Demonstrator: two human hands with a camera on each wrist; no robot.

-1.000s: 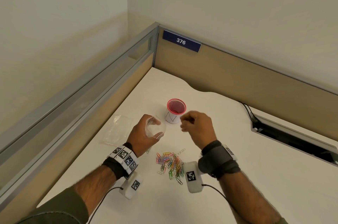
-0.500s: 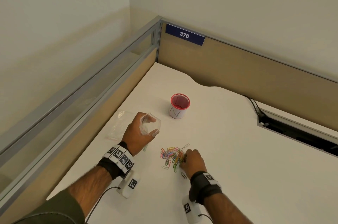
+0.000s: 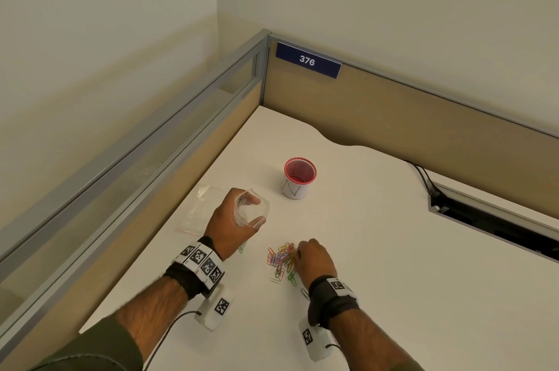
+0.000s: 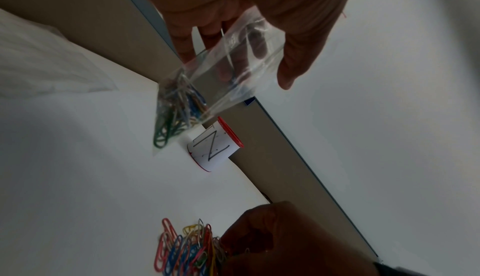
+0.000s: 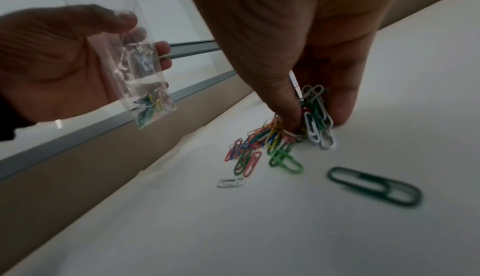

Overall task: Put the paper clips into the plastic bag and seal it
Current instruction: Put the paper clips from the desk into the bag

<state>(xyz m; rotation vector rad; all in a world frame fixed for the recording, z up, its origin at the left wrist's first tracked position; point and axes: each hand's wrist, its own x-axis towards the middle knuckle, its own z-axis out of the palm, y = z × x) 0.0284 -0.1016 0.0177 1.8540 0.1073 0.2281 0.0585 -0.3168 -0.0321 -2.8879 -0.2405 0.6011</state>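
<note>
Holding a small clear plastic zip bag above the white tabletop, the left hand curls its thumb and fingers round the bag's upper part, so the mouth gapes open toward the head camera. A few coloured paper clips already lie bunched in the bag's lower corner, seen in both wrist views.

To the right and nearer the person, the right hand is down on the tabletop at the right edge of a loose heap of multicoloured paper clips. Its thumb and fingers are drawn together, pinching a small cluster of white and green clips whose lower ends touch the surface. One dark green paper clip lies alone, apart from the heap, close to the right wrist.

Beyond both hands stands an upright red mesh cup wrapped in white paper marked with a hand-drawn N. A second flat clear plastic bag lies on the tabletop to the left of the left hand, near the partition. A blue plate reading 376 is fixed on the partition's top edge at the corner.
</note>
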